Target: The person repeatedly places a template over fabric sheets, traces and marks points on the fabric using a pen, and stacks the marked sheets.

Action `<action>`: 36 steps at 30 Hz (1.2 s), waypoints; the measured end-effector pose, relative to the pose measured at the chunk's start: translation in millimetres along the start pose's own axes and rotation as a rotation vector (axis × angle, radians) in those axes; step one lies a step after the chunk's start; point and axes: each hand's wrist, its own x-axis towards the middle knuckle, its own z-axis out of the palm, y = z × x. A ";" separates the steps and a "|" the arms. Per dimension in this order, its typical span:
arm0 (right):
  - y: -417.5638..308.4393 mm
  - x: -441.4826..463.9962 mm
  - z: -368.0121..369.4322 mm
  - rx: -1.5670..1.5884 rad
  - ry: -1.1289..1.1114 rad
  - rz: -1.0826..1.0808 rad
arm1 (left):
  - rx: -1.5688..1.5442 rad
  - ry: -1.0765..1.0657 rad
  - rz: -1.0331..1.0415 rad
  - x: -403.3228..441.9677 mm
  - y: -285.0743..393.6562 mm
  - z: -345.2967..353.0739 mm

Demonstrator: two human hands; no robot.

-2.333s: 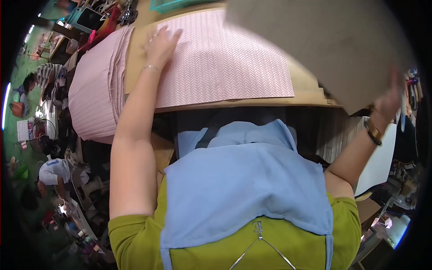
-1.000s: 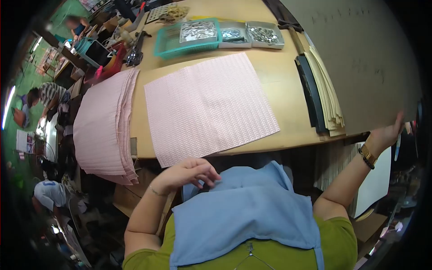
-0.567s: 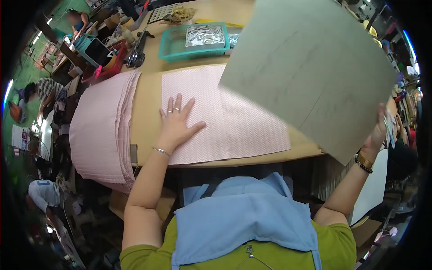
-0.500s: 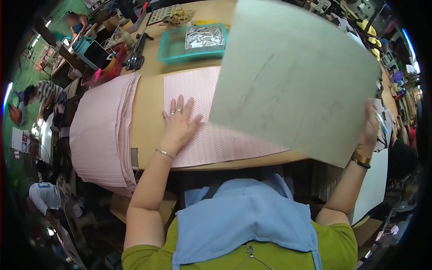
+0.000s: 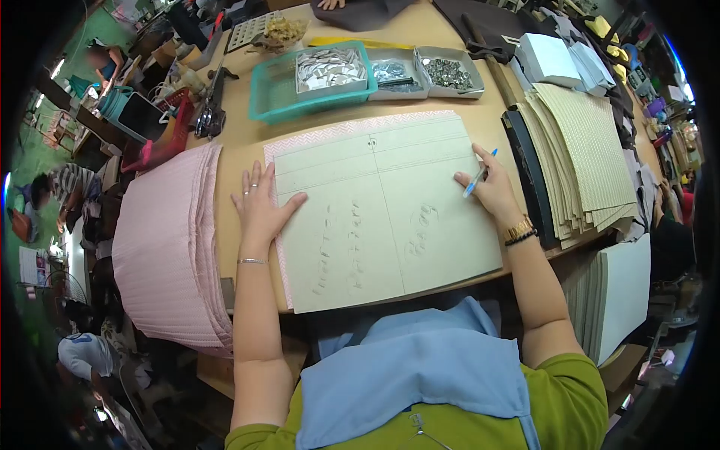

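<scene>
A large grey-green card [image 5: 375,240] with ruled lines and handwriting lies flat on a pink herringbone-patterned sheet [image 5: 315,140]. Strips of the pink sheet show along the card's far and left edges; the rest is hidden beneath. My left hand [image 5: 262,206] rests at the card's left edge, fingers spread and thumb on the card. At the right edge is my right hand [image 5: 496,191], with a blue-and-clear pen [image 5: 478,176] held between thumb and fingers.
A stack of pink sheets [image 5: 165,247] hangs over the table's left side. Beyond the card stand a teal basket [image 5: 270,97] and a box of small metal pieces [image 5: 448,73]. Gold textured sheets [image 5: 577,150] lie right. Another person's hand [image 5: 330,4] shows at the far edge.
The card, raised and tilted in my right hand before, now lies flat over the pink sheet. My left hand has shifted left and down, to the card's edge. My right hand has moved left.
</scene>
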 end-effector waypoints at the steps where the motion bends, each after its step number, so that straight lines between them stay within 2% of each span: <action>1: 2.7 -4.8 -0.2 0.002 -0.003 0.033 | -0.009 0.002 0.002 -0.6 0.3 -0.4; 3: 6.7 -11.5 -4.3 0.003 -0.006 0.094 | -0.003 0.005 -0.030 0.5 3.6 1.2; 6: 4.7 -9.3 -1.3 0.002 0.030 0.031 | -0.013 0.028 -0.066 5.2 5.6 4.1; 9: -41.3 4.4 4.5 -0.343 0.011 0.136 | -0.014 0.050 -0.100 10.3 2.6 7.3; 12: -41.5 18.3 4.9 -0.877 0.040 -0.193 | -0.021 0.056 -0.108 11.0 1.3 7.2; 15: -8.6 29.1 10.9 -0.750 0.030 -0.540 | -0.029 0.052 -0.106 10.5 0.8 4.9; 21: -2.3 8.2 11.1 -0.590 0.044 -0.393 | -0.030 0.029 -0.069 9.8 -2.5 3.7; 27: -1.6 29.6 4.5 -0.692 0.008 -0.418 | -0.047 0.052 -0.069 9.1 -0.9 5.6; 36: 3.8 60.0 2.3 -0.595 -0.034 -0.379 | -0.019 0.044 -0.096 8.5 -0.6 4.7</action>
